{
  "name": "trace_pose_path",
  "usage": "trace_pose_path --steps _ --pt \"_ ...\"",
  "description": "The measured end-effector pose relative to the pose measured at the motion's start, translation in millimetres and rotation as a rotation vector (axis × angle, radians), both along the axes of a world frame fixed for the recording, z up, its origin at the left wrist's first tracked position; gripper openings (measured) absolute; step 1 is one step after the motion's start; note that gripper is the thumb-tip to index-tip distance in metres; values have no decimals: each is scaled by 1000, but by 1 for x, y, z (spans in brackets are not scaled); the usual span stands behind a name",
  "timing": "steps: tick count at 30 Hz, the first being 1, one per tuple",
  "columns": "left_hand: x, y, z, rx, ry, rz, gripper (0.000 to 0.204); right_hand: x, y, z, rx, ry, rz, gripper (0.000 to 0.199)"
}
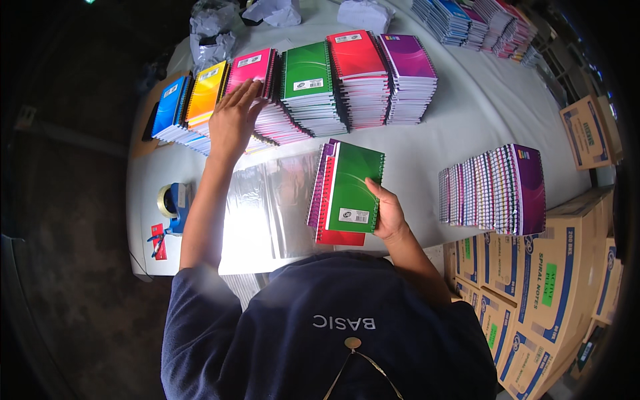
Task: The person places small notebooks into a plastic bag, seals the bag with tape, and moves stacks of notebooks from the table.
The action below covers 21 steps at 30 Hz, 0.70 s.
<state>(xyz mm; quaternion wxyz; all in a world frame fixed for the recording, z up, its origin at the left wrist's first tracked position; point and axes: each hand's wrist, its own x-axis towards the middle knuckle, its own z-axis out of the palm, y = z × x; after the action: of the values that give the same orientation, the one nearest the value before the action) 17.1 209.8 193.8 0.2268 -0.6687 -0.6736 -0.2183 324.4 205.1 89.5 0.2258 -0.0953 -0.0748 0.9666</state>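
My right hand [389, 212] is closed round a small bundle of spiral notebooks, its thumb on the green notebook [353, 180] on top. Beneath that one show the edges of a red notebook [343, 238] and a purple notebook [317, 190]. My left hand [235, 119] reaches to the stack of pink notebooks [250, 63], fingers over the near edge of its top cover; whether they grip it I cannot tell. Beside it in the row stand stacks of blue notebooks [170, 107], yellow notebooks [207, 90], green notebooks [307, 70], red notebooks [358, 53] and purple notebooks [407, 57].
Clear plastic film [267, 200] lies on the white table [413, 160] before me. At left are a blue tape dispenser [177, 207] and a pen on a red card [159, 241]. A long notebook row [480, 193] stands at right, above cardboard boxes [533, 287]. Crumpled plastic [213, 33] lies behind.
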Motion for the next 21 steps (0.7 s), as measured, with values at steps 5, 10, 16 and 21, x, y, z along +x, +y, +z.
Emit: trace_pose_path --steps 5,10,16,21 --pt "-5 -2 21 -105 -127 -43 31 -10 4 8 87 -88 -158 43" --pt "27 -18 28 234 -577 -148 27 -14 6 16 168 -211 -276 45" --pt "82 -38 20 34 -1641 -684 24 -7 7 13 156 -85 -4 58" --pt "64 -29 -10 -406 -1428 -1187 9 -11 -3 8 11 -72 36 56"
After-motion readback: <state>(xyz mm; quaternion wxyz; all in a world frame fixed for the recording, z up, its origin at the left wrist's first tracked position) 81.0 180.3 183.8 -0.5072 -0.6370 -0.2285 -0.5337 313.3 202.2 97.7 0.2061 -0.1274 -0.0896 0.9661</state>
